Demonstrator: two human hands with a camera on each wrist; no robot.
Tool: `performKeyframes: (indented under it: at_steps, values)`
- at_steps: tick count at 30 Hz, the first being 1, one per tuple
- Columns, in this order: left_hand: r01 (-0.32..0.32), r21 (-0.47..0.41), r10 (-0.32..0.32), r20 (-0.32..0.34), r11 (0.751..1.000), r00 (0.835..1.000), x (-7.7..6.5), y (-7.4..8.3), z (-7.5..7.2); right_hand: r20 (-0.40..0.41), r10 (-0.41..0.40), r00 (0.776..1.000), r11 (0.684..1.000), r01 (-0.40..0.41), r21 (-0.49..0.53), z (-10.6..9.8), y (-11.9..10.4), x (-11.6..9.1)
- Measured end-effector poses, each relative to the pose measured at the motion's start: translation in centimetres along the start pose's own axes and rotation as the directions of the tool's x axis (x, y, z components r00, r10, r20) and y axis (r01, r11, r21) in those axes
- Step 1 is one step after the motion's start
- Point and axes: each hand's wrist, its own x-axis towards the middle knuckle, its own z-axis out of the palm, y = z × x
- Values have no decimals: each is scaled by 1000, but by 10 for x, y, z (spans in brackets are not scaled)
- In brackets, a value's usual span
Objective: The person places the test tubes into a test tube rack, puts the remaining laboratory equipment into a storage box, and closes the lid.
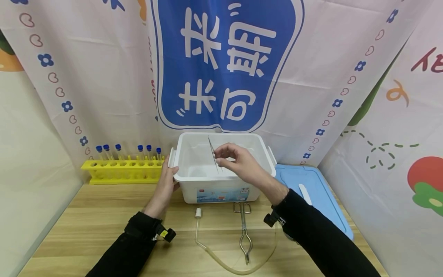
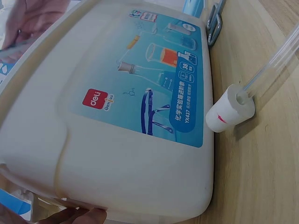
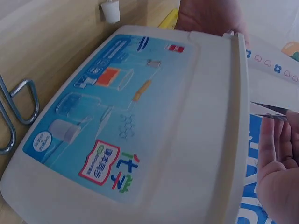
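Observation:
A white plastic storage box with a blue label stands on the wooden table near the back cloth. My left hand grips its left end by the handle; its fingertips show under the rim in the left wrist view. Over the box's opening, my right hand pinches a pair of thin metal tweezers, which stand steeply tilted. In the right wrist view the tweezers show only in part, beside the curled fingers. The box's front wall hides most of its inside.
At left stands a yellow rack with several blue-capped test tubes. Before the box lie metal crucible tongs and a white stopper with a glass tube and a rubber hose. A blue lid bears a white strip-like tool.

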Motion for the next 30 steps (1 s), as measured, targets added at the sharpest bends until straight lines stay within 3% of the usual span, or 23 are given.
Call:
performKeyframes:
  at_steps: [19, 30]
  values:
    - [-5, -1, 5, -7, 1000, 1000, 0, 0, 1, -36, 105, 994, 983, -109, -146, 4, 30, 40]
    - [-9, 8, 9, 0, 1000, 1000, 0, -1, 0, 2, 168, 986, 956, -162, -243, 2, 46, 58]
